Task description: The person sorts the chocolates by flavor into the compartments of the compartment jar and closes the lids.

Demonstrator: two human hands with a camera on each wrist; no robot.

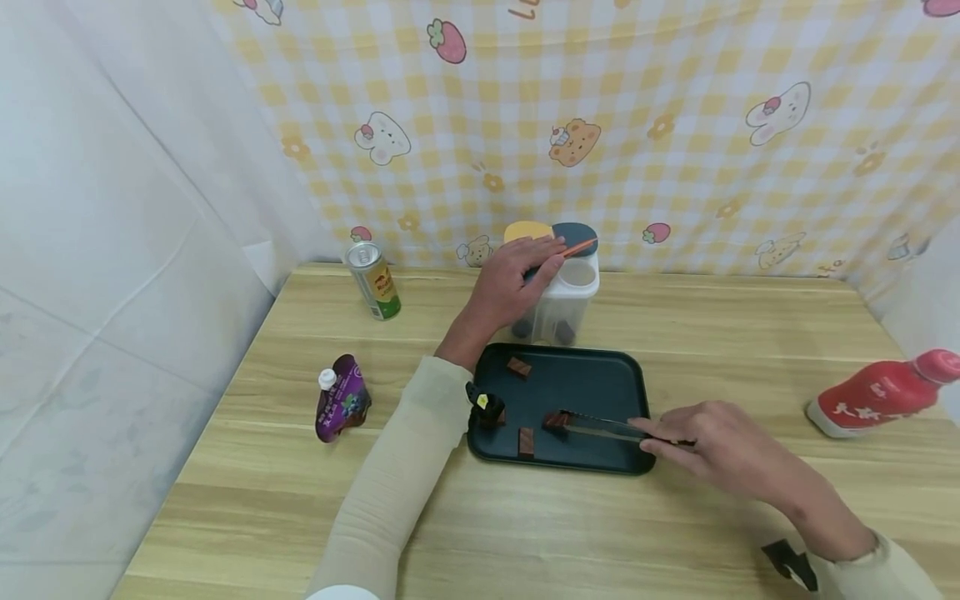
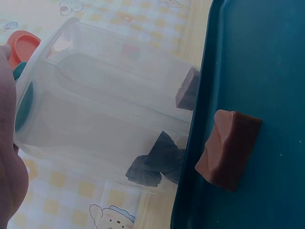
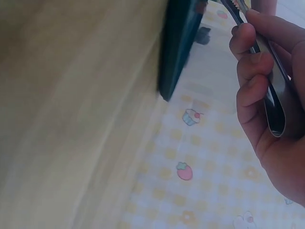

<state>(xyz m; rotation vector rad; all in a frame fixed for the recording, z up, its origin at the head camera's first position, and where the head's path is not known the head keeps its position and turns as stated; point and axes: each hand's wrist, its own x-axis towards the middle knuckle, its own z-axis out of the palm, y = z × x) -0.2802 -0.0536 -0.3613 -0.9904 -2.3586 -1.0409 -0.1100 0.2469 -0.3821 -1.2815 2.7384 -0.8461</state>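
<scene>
My left hand (image 1: pixel 517 271) lies over the top of a clear storage container (image 1: pixel 561 304), its thumb and fingers pinching the raised orange lid (image 1: pixel 580 247). Beneath that lid one round opening is uncovered. Dark pieces (image 2: pixel 159 160) lie at the container's bottom. My right hand (image 1: pixel 712 446) grips metal tongs (image 1: pixel 607 427), whose tips are at a chocolate piece (image 1: pixel 556 420) on the dark green tray (image 1: pixel 600 367). Other chocolate pieces (image 1: pixel 527 442) lie on the tray, one partly hidden by the black strap on my left wrist. Close up, the right wrist view shows fingers curled round the tong handles (image 3: pixel 279 90).
A drink can (image 1: pixel 373 281) stands at the back left, with a purple pouch (image 1: pixel 342 398) nearer me. On the right is a red bottle (image 1: pixel 877 393). The checked cloth (image 1: pixel 637 100) hangs behind the wooden table (image 1: pixel 712 333). My left forearm crosses the tray's left edge.
</scene>
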